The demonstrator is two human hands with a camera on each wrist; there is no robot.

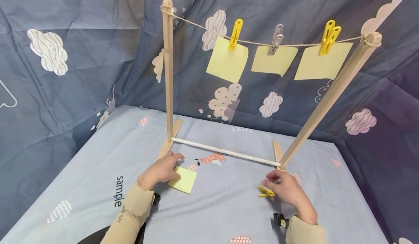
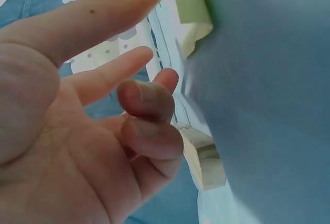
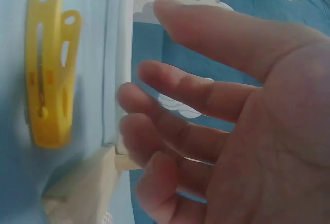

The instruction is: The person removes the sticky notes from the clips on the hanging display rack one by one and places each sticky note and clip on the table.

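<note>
A yellow sticky note (image 1: 185,181) lies on the table at my left hand (image 1: 162,170). The left thumb reaches over the note's edge in the head view, and the fingers bend loosely with nothing between them. In the left wrist view, the thumb tip is right by the note (image 2: 191,2), whose near corner curls. Over on the right, a yellow clothespin (image 1: 266,192) lies on the cloth just beside my right hand (image 1: 287,187). That hand's fingers are loosely bent and hold nothing. The right wrist view shows the whole clothespin (image 3: 47,74) apart from the fingertips.
A wooden frame has a left post (image 1: 168,73), a leaning right post (image 1: 330,102) and a white bottom rod (image 1: 226,151). Twine (image 1: 196,24) runs between the post tops. Yellow and grey clothespins (image 1: 276,40) hold three yellow notes (image 1: 227,60) on it. Patterned cloth hangs behind.
</note>
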